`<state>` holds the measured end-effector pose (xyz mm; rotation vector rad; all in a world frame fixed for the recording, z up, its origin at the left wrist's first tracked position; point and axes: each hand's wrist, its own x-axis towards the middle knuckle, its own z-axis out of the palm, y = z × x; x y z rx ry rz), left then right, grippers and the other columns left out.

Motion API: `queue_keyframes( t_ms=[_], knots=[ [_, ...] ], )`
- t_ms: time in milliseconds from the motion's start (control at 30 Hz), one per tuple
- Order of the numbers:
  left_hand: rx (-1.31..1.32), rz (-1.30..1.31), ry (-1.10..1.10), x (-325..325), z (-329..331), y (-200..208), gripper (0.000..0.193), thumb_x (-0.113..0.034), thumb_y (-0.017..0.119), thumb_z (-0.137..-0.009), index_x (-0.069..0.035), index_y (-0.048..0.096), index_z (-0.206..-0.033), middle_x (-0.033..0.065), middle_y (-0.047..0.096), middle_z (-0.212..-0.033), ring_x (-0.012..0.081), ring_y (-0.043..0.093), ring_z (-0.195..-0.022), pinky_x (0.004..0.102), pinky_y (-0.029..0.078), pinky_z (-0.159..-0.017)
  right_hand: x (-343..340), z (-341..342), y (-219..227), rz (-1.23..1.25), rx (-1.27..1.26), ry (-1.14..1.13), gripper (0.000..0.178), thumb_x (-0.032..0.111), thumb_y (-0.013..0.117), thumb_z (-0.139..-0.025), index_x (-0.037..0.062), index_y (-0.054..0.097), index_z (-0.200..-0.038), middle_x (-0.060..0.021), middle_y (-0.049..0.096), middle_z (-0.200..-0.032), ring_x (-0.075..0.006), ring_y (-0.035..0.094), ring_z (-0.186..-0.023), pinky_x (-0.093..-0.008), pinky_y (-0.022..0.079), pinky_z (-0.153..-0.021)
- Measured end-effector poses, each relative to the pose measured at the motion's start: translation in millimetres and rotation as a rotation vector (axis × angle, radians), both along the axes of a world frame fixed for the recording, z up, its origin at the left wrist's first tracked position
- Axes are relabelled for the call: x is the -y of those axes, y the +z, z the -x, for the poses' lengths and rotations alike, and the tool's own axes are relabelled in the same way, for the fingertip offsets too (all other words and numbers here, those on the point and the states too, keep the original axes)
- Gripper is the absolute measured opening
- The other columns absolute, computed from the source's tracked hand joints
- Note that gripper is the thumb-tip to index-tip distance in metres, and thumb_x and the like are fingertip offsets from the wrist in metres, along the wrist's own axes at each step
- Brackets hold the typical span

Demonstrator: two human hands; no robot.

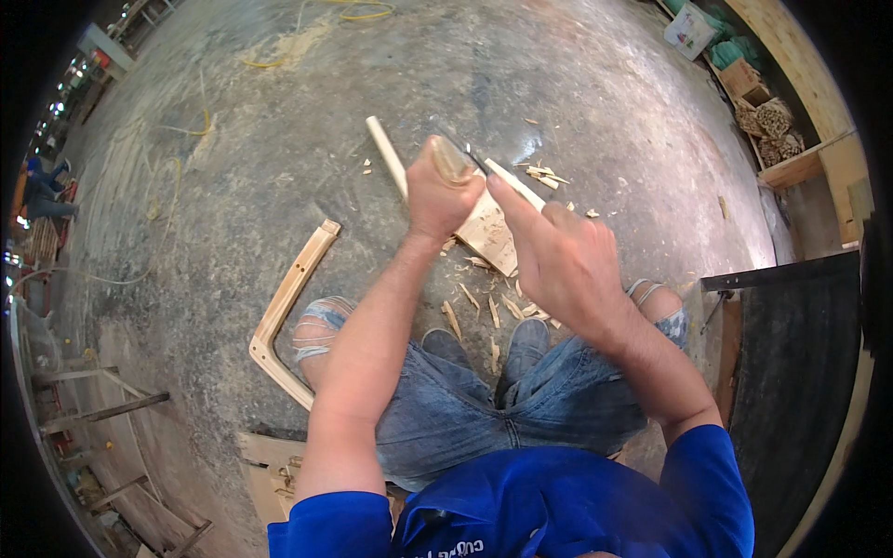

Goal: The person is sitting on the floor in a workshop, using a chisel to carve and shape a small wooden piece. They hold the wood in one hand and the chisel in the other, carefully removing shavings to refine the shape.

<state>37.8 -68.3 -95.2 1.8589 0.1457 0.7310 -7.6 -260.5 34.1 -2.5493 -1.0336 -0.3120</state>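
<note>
My left hand [441, 191] is closed around the thick tan handle [453, 162] of a bladed tool. Its dark blade [478, 160] points toward the end of a pale wooden strip [514, 183]; whether they touch I cannot tell. That strip is gripped by my right hand [569, 256], with the index finger stretched along it toward the blade. Below both hands a light wooden board [490, 234] lies on the floor, partly covered by them. A long pale stick [384, 149] extends from behind my left hand, up and to the left.
Wood chips [493, 312] are scattered between my shoes and around the board. To my left lies an angled wooden frame piece [288, 293] with holes. A black panel [791, 372] stands at the right, below shelving with bundled sticks [774, 119]. Yellow hose [363, 16] crosses the far floor.
</note>
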Motion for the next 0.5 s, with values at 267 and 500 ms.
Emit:
queue_keyframes(
  t_ms=[267,500],
  knots=[
    [0.085,0.025,-0.021,-14,-8,-8,0.032,-0.005,0.077,-0.075,-0.007,0.059,-0.102,0.0048,0.065,-0.086,0.0142,0.065,-0.079,0.0338,0.054,-0.071,24,-11,-2,-0.33,0.011,0.093,0.041,0.004,0.066,-0.101,0.0057,0.069,-0.142,-0.0216,0.079,-0.116,-0.0322,0.08,-0.102,-0.0375,0.063,-0.085],
    [0.249,0.014,0.159,-18,0,3,0.042,-0.005,0.074,-0.087,-0.009,0.055,-0.124,0.0086,0.064,-0.096,0.0217,0.07,-0.086,0.038,0.057,-0.076,41,-21,-22,-0.458,-0.291,-0.066,0.04,0.003,0.064,-0.104,0.0039,0.068,-0.144,-0.0206,0.076,-0.13,-0.0229,0.073,-0.12,-0.0335,0.055,-0.102]
  ],
)
